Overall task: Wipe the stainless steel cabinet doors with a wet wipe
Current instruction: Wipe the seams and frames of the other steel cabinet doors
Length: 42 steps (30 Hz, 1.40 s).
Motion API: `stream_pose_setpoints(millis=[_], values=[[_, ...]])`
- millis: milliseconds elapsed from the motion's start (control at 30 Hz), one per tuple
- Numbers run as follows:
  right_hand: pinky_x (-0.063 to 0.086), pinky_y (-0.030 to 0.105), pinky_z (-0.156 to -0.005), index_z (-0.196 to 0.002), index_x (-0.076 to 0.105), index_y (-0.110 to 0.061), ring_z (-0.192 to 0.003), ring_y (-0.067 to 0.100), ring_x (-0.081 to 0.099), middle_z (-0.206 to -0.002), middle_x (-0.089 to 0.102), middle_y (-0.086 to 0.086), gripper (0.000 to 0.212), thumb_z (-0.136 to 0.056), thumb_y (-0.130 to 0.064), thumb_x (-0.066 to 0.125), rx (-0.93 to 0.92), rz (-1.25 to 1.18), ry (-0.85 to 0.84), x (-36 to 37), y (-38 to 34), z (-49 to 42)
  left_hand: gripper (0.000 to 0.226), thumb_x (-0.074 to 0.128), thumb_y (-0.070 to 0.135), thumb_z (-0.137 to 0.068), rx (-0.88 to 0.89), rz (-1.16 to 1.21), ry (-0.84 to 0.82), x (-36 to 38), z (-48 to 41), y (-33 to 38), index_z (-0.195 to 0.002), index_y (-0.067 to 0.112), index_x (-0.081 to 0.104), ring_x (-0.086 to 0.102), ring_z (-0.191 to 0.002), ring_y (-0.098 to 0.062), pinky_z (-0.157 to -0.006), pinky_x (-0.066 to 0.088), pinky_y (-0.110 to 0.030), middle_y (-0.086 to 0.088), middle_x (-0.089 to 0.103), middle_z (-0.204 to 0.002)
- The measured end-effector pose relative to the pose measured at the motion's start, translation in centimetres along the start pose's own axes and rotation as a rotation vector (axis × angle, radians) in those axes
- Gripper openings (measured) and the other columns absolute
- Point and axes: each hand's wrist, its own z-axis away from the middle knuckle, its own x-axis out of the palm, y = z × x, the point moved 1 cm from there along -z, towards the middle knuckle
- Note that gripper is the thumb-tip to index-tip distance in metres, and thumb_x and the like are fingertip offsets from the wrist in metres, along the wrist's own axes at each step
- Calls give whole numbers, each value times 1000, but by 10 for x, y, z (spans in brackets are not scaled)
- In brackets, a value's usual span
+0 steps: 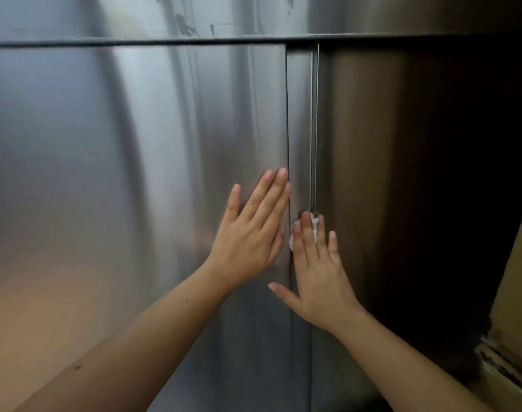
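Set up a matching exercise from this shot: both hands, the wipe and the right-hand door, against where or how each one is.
Things
1. left hand
2. right hand
3. wet wipe
4. right door

States
A. mostly in shadow
B. white, peeking out between fingers
C. flat on the left door, holding nothing
D. pressing the wet wipe against the steel

Pairs: 1-C, 2-D, 3-B, 4-A

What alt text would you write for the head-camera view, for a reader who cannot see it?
A person's right hand presses a white wet wipe with straight fingers onto the narrow steel strip between two stainless steel cabinet doors. The left hand lies flat on the left door, beside its edge.
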Motion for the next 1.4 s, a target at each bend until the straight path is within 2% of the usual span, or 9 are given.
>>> stream_pose_setpoints(millis=[133,367,567,667,800,933,1067,1233,1400], values=[[2,46,-113,-145,16,4,-141,39,9,-153,12,26,95,-85,-68,25,-31,21,42,-9,4,-8,55,34,25,-98,31,-57,-3,7,20,14,-147,3,24,21,-141,-25,-110,11,-50,-12,18,-153],[-3,44,-114,-148,6,2,-143,38,4,-155,2,23,95,-86,-67,25,-18,-30,3,13,0,16,62,43,19,-93,-37,-23,2,13,37,28,-148,4,19,17,-142,-24,-114,4,-49,-10,13,-154],[-8,42,-115,-148,6,3,-141,41,10,-155,6,23,96,-85,-65,31,-43,-37,-87,45,-6,60,64,45,20,-92,-7,-7,-59,17,66,43,-149,4,20,7,-145,-23,-112,7,-51,-10,8,-155],[-9,43,-115,-148,6,3,-141,40,9,-155,5,23,92,-88,-63,28,-51,-31,-46,41,-3,57,66,47,20,-91,14,5,-69,17,77,45,-149,4,21,7,-145,-24,-112,9,-51,-10,5,-156],[-8,44,-115,-148,4,2,-142,40,4,-154,0,22,87,-92,-64,13,-3,-50,-9,33,-6,44,64,45,19,-91,38,3,-65,16,86,46,-148,3,22,6,-145,-24,-113,7,-51,-11,9,-155],[-8,43,-115,-148,1,1,-142,40,4,-155,3,23,90,-90,-64,22,-23,-67,-84,55,-10,72,65,44,21,-91,26,3,-105,16,98,49,-149,3,19,8,-145,-24,-114,3,-50,-11,7,-156],[-9,43,-115,-149,-1,1,-141,41,9,-155,3,22,85,-93,-63,9,-1,-93,-185,76,-17,104,61,40,24,-95,63,14,-127,16,114,53,-149,4,20,10,-145,-24,-114,2,-49,-11,7,-156],[-14,41,-115,-149,0,0,-142,39,8,-155,1,21,87,-92,-63,17,-12,-91,-56,67,-12,87,62,39,27,-97,78,27,-117,20,121,58,-151,5,16,10,-145,-24,-114,-1,-49,-10,3,-158],[-14,43,-115,-148,-11,-3,-143,37,0,-153,-17,18,94,-86,-63,28,-17,-88,-6,62,-10,72,60,31,35,-100,39,20,-114,23,121,63,-151,7,14,7,-145,-21,-114,-4,-48,-8,4,-157]])
